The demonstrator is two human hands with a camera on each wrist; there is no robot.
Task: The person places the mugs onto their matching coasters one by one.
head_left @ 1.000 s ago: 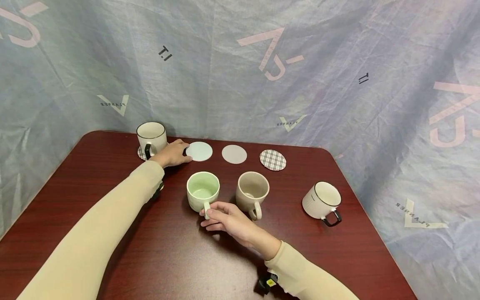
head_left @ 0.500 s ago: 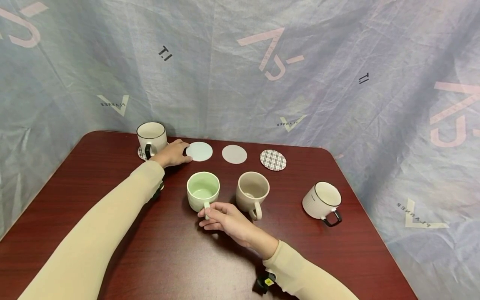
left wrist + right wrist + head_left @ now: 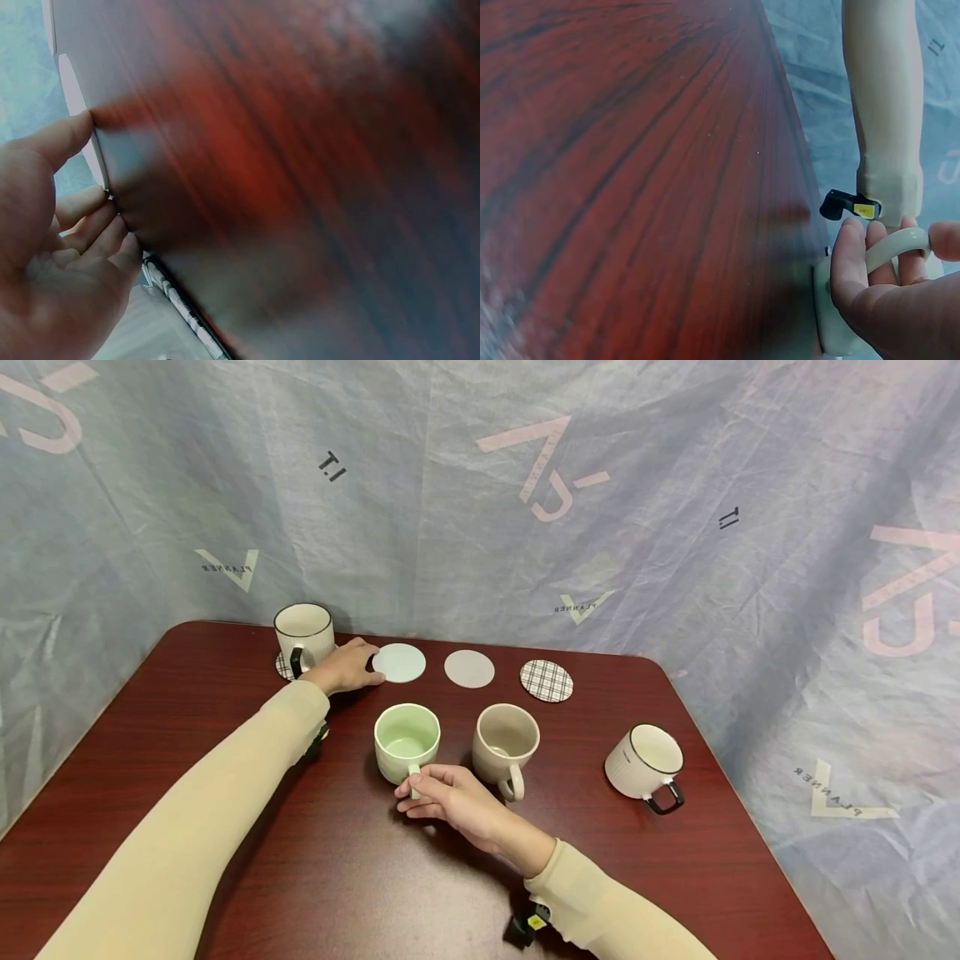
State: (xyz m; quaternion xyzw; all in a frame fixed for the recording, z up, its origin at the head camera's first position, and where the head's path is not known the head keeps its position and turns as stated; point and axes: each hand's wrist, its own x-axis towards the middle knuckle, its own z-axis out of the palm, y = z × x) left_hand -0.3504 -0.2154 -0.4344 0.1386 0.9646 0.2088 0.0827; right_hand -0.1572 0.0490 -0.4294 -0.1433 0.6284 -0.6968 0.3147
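A big grey-blue cloth hangs behind a shiny dark red bench. The green mug stands near the middle of the bench, just beside the brown mug. It is light green, round and smooth, and its small handle points toward the person. The right hand pinches that handle between thumb and fingers. The left hand has thumb and fingers spread apart, touching the edge of the blue coaster. This coaster lies flat behind the green mug, round, thin and very pale (almost white).

I count two sandy sleeves, four mugs and four coasters. Two mugs are white with black rims, one at back left and one at right. Two coasters are plain and two are checked.

The near side of the bench is cut off. The back-left mug hides most of its checked coaster. The left wrist view is blurry, and the little writing on the right-hand white mug is too small to read.
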